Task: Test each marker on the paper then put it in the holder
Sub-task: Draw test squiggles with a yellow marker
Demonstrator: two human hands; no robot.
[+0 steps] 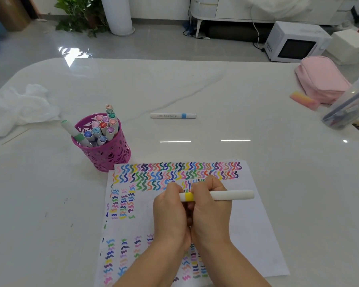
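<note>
Here, both hands meet over the paper at the near edge of a glossy white bench. The left hand and right hand are pressed side by side, fingers curled round a white marker with a yellow band. The marker is held level, its long end jutting out to the right past the right hand, its left end hidden inside the left hand's grip, so whether a cap is on there cannot be told.

The sheet is covered with rows and columns of wavy strokes in many colours, thickest along its far edge. Just beyond its far left corner stands the magenta cut-out holder, packed with capped markers standing on end; one green-banded marker leans out over the rim to the left. A white marker with a blue band lies alone on the bench, well apart from the sheet.

At the left edge sits a crumpled white cloth. At the right, a pink pouch, a pink-and-yellow eraser and a clear tub of pens are grouped together. A white microwave stands on the floor behind.
</note>
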